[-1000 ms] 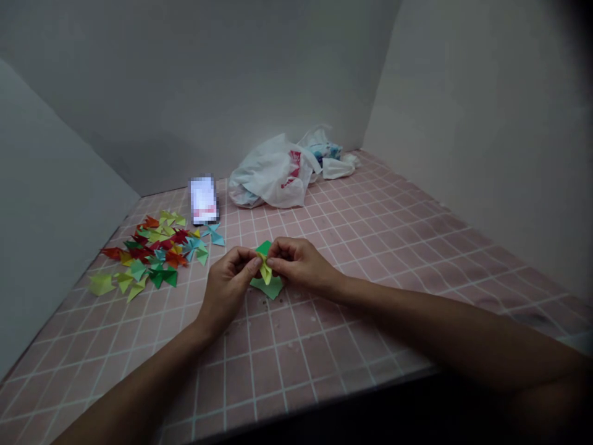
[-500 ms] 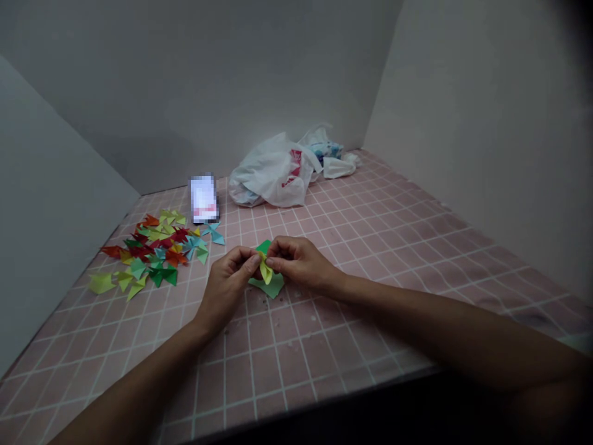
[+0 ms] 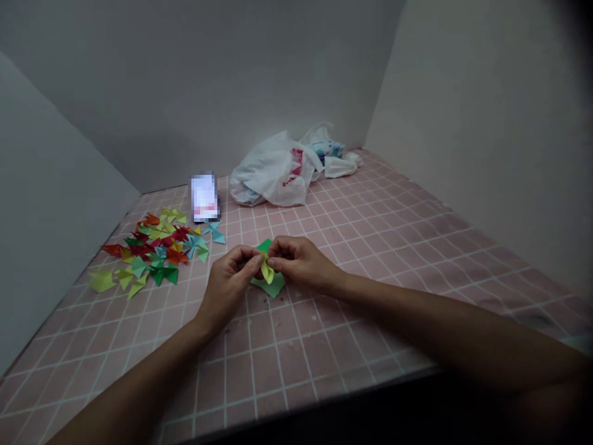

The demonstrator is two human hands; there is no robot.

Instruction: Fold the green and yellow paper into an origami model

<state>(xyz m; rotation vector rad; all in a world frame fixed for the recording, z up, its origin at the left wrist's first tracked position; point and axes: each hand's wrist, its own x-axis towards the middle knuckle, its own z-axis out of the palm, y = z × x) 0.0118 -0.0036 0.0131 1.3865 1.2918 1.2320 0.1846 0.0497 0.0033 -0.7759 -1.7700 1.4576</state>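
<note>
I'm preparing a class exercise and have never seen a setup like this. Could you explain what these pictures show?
There is no machine here, just a person's bare left hand and right hand. One camera, worn on the head, takes every picture, looking forward and down. Both hands pinch a folded yellow paper between their fingertips, above light green paper. On the pink, white-gridded tablecloth, colourful folded paper pieces lie to the left. Behind them is a pixelated, lit screen, probably a phone; further right sits a white plastic bag.
</note>
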